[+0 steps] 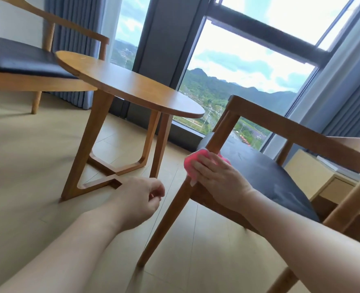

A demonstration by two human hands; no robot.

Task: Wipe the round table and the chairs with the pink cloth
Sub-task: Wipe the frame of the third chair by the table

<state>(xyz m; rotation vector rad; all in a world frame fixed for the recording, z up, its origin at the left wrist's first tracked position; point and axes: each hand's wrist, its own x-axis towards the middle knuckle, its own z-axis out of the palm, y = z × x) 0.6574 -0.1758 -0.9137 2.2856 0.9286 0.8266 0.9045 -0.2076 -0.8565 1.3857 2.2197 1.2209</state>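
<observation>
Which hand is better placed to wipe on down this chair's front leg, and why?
Right. The right hand already presses the pink cloth around the near chair's front leg; the left hand hangs loosely curled, apart, holding nothing.

The bright pink cloth [196, 163] lies mostly hidden under the right hand [215, 178] and behind the near wooden armchair's front leg [175, 212], whose backrest the right edge crops.
</observation>
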